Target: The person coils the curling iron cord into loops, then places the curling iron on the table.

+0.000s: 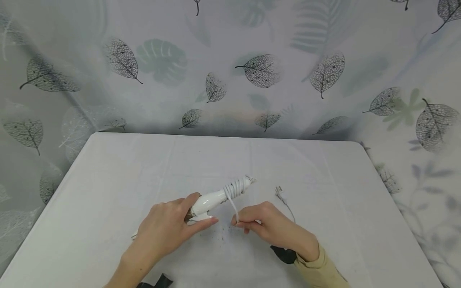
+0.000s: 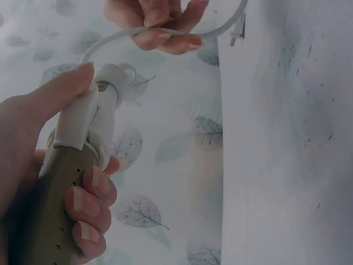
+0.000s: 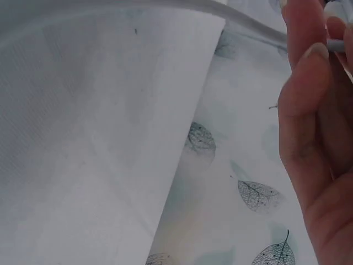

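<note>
A white curling iron slants up to the right above the table in the head view. My left hand grips its brown, hole-dotted barrel, with the thumb on the white clamp lever. Several turns of white cord wrap the handle near its far end. From those turns, a length of cord runs down to my right hand, which pinches it between thumb and fingers. In the right wrist view the cord passes through the fingers.
The cord's plug shows beyond the right hand, its prongs pointing away. Small dark specks mark the white table between the hands. A leaf-patterned curtain hangs behind the table's far edge. Black straps show near both wrists.
</note>
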A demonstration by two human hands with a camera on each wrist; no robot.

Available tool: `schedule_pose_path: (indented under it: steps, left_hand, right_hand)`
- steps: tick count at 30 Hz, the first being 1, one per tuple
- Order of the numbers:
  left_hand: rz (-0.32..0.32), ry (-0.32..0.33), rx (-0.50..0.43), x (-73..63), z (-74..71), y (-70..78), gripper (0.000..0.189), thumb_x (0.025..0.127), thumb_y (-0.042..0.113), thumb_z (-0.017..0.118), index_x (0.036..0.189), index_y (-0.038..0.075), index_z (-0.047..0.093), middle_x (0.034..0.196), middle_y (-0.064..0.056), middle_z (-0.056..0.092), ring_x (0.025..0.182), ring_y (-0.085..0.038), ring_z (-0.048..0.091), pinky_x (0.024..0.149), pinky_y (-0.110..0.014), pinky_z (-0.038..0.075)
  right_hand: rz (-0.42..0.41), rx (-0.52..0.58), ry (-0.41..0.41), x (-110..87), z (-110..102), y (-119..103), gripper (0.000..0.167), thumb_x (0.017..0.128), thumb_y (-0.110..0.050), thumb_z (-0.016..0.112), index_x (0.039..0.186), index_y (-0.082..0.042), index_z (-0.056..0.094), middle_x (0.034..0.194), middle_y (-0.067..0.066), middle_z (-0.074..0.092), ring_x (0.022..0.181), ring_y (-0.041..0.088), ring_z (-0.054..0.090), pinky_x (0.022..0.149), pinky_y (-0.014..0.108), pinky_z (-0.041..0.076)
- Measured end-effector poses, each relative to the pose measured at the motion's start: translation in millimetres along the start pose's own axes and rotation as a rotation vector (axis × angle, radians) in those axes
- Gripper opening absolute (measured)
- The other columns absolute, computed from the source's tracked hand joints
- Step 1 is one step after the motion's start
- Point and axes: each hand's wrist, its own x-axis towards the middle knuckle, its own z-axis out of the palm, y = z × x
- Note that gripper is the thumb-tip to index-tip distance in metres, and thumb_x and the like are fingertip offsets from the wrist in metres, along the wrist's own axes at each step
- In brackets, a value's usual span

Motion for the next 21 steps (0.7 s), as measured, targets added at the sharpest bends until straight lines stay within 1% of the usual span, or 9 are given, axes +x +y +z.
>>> schedule_pose_path:
  steps: [1, 4, 8, 10, 14, 16, 17, 19, 21]
  left_hand:
    - [0.003, 0.005, -0.004, -0.2, -0.1, 0.0, 0.046, 0.083, 0.064, 0.07, 0.096, 0.021, 0.058, 0.058, 0.015, 0.034, 0.049, 0.002, 0.031, 0.045, -0.017, 0.028]
    - [0.002, 0.007, -0.04, -0.8, -1.0, 1.3, 0.046, 0.083, 0.063, 0.07, 0.098, 0.021, 0.06, 0.058, 0.016, 0.036, 0.05, 0.003, 0.032, 0.046, -0.016, 0.029]
    - [-0.001, 0.001, -0.102, -1.5, -1.3, 3.6, 0.045, 0.082, 0.065, 0.069, 0.099, 0.024, 0.061, 0.059, 0.018, 0.038, 0.051, 0.005, 0.033, 0.046, -0.016, 0.031]
    - [0.018, 0.0, -0.123, -1.4, -0.5, 4.4, 0.044, 0.082, 0.065, 0.069, 0.098, 0.025, 0.06, 0.06, 0.019, 0.036, 0.052, 0.006, 0.032, 0.046, -0.015, 0.03]
    - [0.091, 0.008, -0.165, -1.3, 1.9, 5.4, 0.042, 0.082, 0.063, 0.071, 0.094, 0.025, 0.057, 0.06, 0.02, 0.033, 0.052, 0.008, 0.028, 0.047, -0.012, 0.026]
    - [0.129, 0.005, -0.189, -1.6, 2.6, 6.0, 0.042, 0.082, 0.063, 0.071, 0.095, 0.025, 0.056, 0.061, 0.021, 0.033, 0.052, 0.009, 0.028, 0.046, -0.011, 0.025]
    - [0.146, -0.001, -0.204, -1.8, 2.8, 6.5, 0.042, 0.083, 0.062, 0.071, 0.095, 0.025, 0.056, 0.061, 0.021, 0.034, 0.052, 0.009, 0.029, 0.046, -0.01, 0.025]
    - [0.176, -0.025, -0.232, -1.8, 2.9, 7.5, 0.041, 0.083, 0.062, 0.07, 0.095, 0.025, 0.056, 0.062, 0.022, 0.034, 0.052, 0.01, 0.029, 0.047, -0.009, 0.025]
    - [0.202, -0.061, -0.257, -1.9, 2.7, 8.6, 0.04, 0.084, 0.063, 0.069, 0.095, 0.026, 0.055, 0.062, 0.022, 0.035, 0.052, 0.01, 0.03, 0.047, -0.008, 0.026]
  right_hand:
    - [0.012, -0.002, 0.002, 0.5, 1.1, 1.7, 0.019, 0.091, 0.007, 0.064, 0.088, -0.011, 0.07, 0.098, 0.003, 0.074, 0.072, 0.007, 0.065, 0.067, 0.018, 0.054]
    - [0.053, -0.007, 0.023, 1.3, 4.7, 6.8, 0.021, 0.09, 0.01, 0.064, 0.085, -0.009, 0.071, 0.096, 0.005, 0.074, 0.072, 0.008, 0.064, 0.065, 0.022, 0.055]
    - [0.084, -0.029, 0.042, 2.0, 9.8, 11.2, 0.018, 0.088, 0.009, 0.067, 0.09, -0.008, 0.074, 0.089, 0.005, 0.073, 0.07, 0.006, 0.061, 0.064, 0.018, 0.053]
    - [0.085, -0.064, 0.056, 2.5, 12.4, 12.7, 0.018, 0.087, 0.009, 0.067, 0.089, -0.007, 0.074, 0.086, 0.004, 0.072, 0.067, 0.005, 0.059, 0.063, 0.016, 0.051]
    - [0.11, -0.205, 0.124, 1.9, 16.9, 15.2, 0.021, 0.085, 0.014, 0.066, 0.085, -0.006, 0.074, 0.081, 0.001, 0.07, 0.061, 0.002, 0.056, 0.061, 0.014, 0.048]
    - [0.159, -0.264, 0.172, 1.0, 17.9, 15.0, 0.021, 0.083, 0.014, 0.068, 0.084, -0.007, 0.072, 0.075, -0.001, 0.067, 0.061, 0.0, 0.053, 0.06, 0.015, 0.046]
    - [0.178, -0.296, 0.19, 0.3, 17.8, 14.5, 0.022, 0.083, 0.014, 0.069, 0.084, -0.008, 0.07, 0.072, -0.003, 0.065, 0.062, -0.001, 0.052, 0.061, 0.017, 0.046]
    - [0.191, -0.356, 0.213, 0.2, 16.4, 13.2, 0.024, 0.081, 0.012, 0.072, 0.086, -0.011, 0.067, 0.075, -0.006, 0.064, 0.066, -0.001, 0.054, 0.064, 0.019, 0.047]
    - [0.171, -0.448, 0.213, 1.3, 13.5, 12.1, 0.028, 0.08, 0.01, 0.074, 0.087, -0.015, 0.063, 0.079, -0.007, 0.065, 0.071, 0.001, 0.059, 0.067, 0.019, 0.049]
